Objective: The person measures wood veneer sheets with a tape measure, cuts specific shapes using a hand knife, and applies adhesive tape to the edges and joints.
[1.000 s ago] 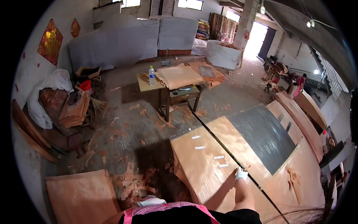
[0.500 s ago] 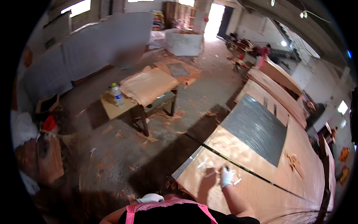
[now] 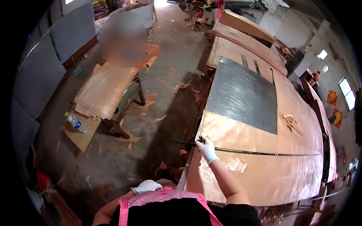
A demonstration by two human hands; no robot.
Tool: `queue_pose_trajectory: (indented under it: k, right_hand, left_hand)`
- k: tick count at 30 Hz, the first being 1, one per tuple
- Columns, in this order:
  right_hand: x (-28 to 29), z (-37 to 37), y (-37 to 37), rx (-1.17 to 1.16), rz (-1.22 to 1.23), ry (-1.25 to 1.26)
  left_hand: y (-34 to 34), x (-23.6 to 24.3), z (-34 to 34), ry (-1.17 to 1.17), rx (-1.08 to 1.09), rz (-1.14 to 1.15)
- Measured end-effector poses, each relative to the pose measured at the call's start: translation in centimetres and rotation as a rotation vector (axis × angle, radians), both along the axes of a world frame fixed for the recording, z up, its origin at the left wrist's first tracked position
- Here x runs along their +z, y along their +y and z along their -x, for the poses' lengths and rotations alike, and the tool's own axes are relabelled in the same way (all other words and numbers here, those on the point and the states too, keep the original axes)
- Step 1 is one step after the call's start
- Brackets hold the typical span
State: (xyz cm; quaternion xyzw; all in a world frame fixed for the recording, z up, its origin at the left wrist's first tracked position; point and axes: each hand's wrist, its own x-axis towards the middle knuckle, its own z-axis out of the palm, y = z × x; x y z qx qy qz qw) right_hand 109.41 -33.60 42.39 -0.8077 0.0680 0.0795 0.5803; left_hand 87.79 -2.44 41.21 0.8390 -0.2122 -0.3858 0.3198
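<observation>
My right hand [image 3: 207,150], in a white glove, is at the near left edge of a wide stack of wood veneer sheets [image 3: 260,180]. Its fingers are closed on a long, thin dark rod [image 3: 245,151] close to the rod's left end, which juts past the edge. The rest of the rod lies across the sheets. My left hand [image 3: 146,186], also gloved in white, is held by the pink apron at my front, and its fingers are mostly hidden. Small white strips [image 3: 236,165] lie on the veneer below the rod.
A dark grey sheet [image 3: 245,98] lies on the stack beyond the rod, with torn veneer scraps [image 3: 292,124] beside it. Left is a low wooden table with veneer sheets [image 3: 103,90] and a plastic bottle [image 3: 77,123]. Scraps litter the floor; a person [image 3: 218,9] stands far back.
My right hand has gone from the white strips to the rod's left end and closed on it. The view has turned right. My left hand stays by the apron.
</observation>
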Motion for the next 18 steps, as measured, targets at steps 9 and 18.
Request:
queue_pose_trajectory:
  k: [9, 18]
  right_hand:
    - [1.6, -1.5, 1.0, 0.047, 0.325, 0.002]
    - [4.9, -0.6, 3.1, -0.137, 0.387, 0.233]
  left_hand:
    - [-1.4, 1.6, -12.5, -0.137, -0.534, 0.192]
    - [-1.2, 7.2, -27.2, 0.133, 0.005, 0.392]
